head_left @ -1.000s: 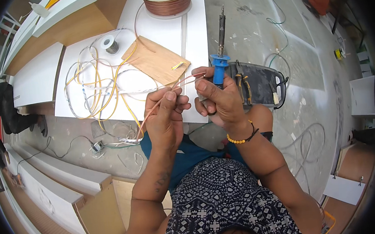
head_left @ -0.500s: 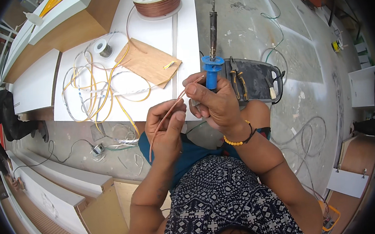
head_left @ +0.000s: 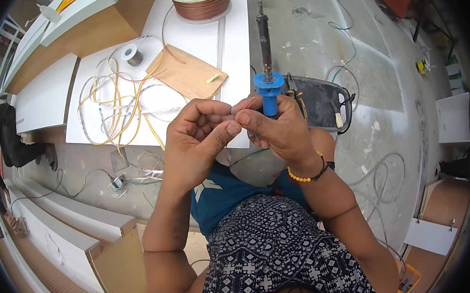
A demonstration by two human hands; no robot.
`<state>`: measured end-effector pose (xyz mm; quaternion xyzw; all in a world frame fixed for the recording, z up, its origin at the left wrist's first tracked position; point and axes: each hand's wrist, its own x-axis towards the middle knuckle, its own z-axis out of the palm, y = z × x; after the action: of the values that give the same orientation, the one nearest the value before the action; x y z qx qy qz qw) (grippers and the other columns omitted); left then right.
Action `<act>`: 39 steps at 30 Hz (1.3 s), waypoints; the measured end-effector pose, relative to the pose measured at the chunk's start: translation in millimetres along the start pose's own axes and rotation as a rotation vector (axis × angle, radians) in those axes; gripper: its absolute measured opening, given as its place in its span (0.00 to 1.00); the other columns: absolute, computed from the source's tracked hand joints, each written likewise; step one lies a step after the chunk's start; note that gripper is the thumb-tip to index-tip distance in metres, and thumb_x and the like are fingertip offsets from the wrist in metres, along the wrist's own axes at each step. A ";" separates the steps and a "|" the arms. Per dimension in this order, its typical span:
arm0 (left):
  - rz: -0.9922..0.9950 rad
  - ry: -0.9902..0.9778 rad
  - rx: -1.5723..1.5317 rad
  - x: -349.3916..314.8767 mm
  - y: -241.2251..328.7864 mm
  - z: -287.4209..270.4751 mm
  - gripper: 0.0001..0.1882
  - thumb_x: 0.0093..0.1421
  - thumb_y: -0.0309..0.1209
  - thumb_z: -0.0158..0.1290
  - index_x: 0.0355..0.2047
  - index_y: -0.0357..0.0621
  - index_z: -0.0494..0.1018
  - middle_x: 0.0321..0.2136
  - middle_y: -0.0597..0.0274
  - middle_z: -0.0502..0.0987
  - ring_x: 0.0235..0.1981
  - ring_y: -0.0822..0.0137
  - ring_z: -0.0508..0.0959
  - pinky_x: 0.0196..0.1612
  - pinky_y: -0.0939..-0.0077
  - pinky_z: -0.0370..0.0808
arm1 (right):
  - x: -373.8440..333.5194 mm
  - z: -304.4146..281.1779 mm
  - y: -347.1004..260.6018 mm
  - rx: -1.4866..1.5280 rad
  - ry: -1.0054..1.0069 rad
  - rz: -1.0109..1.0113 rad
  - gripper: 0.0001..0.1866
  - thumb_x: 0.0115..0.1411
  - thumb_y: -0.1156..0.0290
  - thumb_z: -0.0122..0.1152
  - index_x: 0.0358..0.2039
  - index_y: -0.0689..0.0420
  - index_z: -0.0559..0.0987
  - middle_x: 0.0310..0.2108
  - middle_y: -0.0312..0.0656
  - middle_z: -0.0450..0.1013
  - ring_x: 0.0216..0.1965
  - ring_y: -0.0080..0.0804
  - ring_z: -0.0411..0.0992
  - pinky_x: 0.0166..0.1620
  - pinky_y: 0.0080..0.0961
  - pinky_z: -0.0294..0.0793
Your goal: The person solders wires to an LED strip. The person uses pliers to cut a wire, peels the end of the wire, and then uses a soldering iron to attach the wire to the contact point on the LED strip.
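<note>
My right hand (head_left: 283,132) is closed round the blue handle of a soldering iron (head_left: 265,46), whose dark metal shaft points up and away from me. Between the same hand's thumb and forefinger is the end of a thin reddish copper-coloured wire (head_left: 251,103). My left hand (head_left: 191,149) meets the right at the fingertips, its thumb and fingers pinched at the wire. The rest of the wire is hidden behind my hands.
A white board (head_left: 233,48) carries a wire spool (head_left: 202,8), a solder reel (head_left: 131,54), a wooden piece (head_left: 186,71) and tangled yellow and white wires (head_left: 118,108). Right of it, a black case (head_left: 321,99) holds pliers and a brush (head_left: 337,116). Another person (head_left: 5,135) bends at far left.
My left hand has moved up and turned, bringing its fingertips against the right hand's. The wire length that lay across my left palm is out of sight. My right hand has shifted slightly right.
</note>
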<state>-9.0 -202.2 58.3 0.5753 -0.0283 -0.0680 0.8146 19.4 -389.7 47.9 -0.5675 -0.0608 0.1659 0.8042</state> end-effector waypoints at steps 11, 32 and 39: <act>0.062 0.146 -0.040 4.3 -24.6 13.9 0.10 0.67 0.22 0.63 0.46 0.33 0.78 0.40 0.57 0.85 0.42 0.72 0.84 0.47 0.78 0.82 | 3.8 2.6 21.6 0.136 0.038 -0.115 0.13 0.65 0.63 0.74 0.41 0.61 0.87 0.24 0.33 0.80 0.19 0.12 0.69 0.21 0.12 0.64; 0.057 0.437 0.045 18.1 -44.7 -8.3 0.09 0.71 0.33 0.61 0.42 0.42 0.76 0.26 0.72 0.75 0.24 0.81 0.69 0.29 0.87 0.66 | -11.5 12.4 66.2 -0.045 0.248 0.006 0.14 0.65 0.63 0.75 0.39 0.61 0.84 0.25 0.30 0.77 0.20 0.12 0.68 0.22 0.13 0.64; -0.037 0.393 0.332 27.4 -40.6 -51.3 0.10 0.69 0.34 0.63 0.41 0.41 0.78 0.31 0.70 0.78 0.29 0.80 0.73 0.34 0.82 0.73 | -9.5 -33.1 51.8 -0.278 0.250 0.140 0.25 0.65 0.54 0.74 0.49 0.62 0.81 0.33 0.34 0.78 0.30 0.17 0.73 0.33 0.18 0.72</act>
<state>21.3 -171.6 1.9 0.7038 0.1304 0.0356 0.6975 9.7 -406.9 -11.1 -0.6921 0.0567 0.1397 0.7059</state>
